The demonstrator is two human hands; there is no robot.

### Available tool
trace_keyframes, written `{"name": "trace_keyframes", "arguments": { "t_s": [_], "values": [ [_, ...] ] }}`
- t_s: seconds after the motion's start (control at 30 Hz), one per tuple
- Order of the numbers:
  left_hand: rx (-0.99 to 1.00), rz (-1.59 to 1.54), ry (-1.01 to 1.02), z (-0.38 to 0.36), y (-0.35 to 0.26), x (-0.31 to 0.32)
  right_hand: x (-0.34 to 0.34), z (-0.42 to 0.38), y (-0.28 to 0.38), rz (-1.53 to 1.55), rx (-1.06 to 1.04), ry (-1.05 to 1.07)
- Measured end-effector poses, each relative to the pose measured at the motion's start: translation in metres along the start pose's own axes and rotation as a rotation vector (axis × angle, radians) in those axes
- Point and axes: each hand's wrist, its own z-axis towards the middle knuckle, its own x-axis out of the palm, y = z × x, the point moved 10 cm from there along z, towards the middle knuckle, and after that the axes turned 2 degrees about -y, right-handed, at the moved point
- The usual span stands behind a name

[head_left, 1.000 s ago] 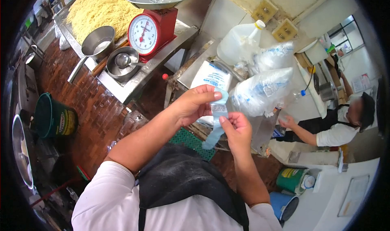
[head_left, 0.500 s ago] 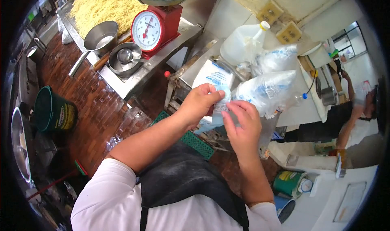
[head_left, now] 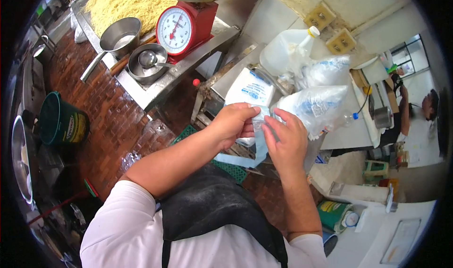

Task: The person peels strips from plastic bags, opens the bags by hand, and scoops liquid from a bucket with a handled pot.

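Note:
A thin pale-blue plastic bag [head_left: 258,145] with a printed label hangs between my two hands at chest height. My left hand [head_left: 234,123] pinches its top edge from the left. My right hand [head_left: 285,140] grips the same top edge from the right, fingers pressed against the film. The bag's lower part trails down and to the left over a green mat [head_left: 226,166]. Just beyond my hands lie bundles of clear plastic bags [head_left: 317,107] on a counter.
A red dial scale [head_left: 181,27] with a metal pan stands on a steel table [head_left: 155,86], beside two steel bowls [head_left: 144,63] and a heap of yellow noodles [head_left: 120,1]. A white jug [head_left: 283,51] sits behind. A green bucket [head_left: 61,124] stands left; another person [head_left: 408,112] works at right.
My hands have drawn closer together on the bag's top, and its lower part now drifts leftward. The person at right has stood up and moved further back.

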Motion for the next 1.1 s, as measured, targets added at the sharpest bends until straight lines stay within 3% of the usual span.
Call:
{"name": "trace_keyframes", "arguments": {
  "t_s": [0.43,0.53,0.63,0.77,0.8,0.9,0.93,1.03,1.1],
  "values": [
    [-0.067,-0.083,-0.057,0.020,0.015,0.007,-0.006,-0.017,-0.003,0.057,-0.064,-0.075],
    [-0.030,-0.194,-0.064,0.033,0.014,0.012,-0.021,-0.023,-0.019,0.257,0.114,-0.176],
    [0.002,-0.287,-0.082,0.045,0.006,0.009,-0.053,-0.037,-0.099,0.488,0.585,-0.445],
    [0.015,-0.182,-0.090,0.061,0.009,0.015,-0.056,-0.037,-0.197,0.415,0.759,-0.448],
    [0.057,-0.084,-0.095,0.069,0.009,0.013,-0.053,-0.037,-0.212,0.439,0.781,-0.457],
    [0.346,0.711,0.039,0.097,-0.009,0.029,-0.051,-0.036,-0.230,0.281,0.815,-0.407],
    [0.519,1.114,-0.100,0.076,-0.035,0.045,-0.054,-0.033,-0.228,0.252,0.769,-0.416],
    [0.692,1.597,-0.178,0.050,-0.063,0.093,-0.057,-0.027,-0.222,0.177,0.660,-0.437],
    [0.908,1.533,-0.141,0.051,-0.074,0.117,-0.061,-0.025,-0.220,0.137,0.621,-0.443]
  ]
}}
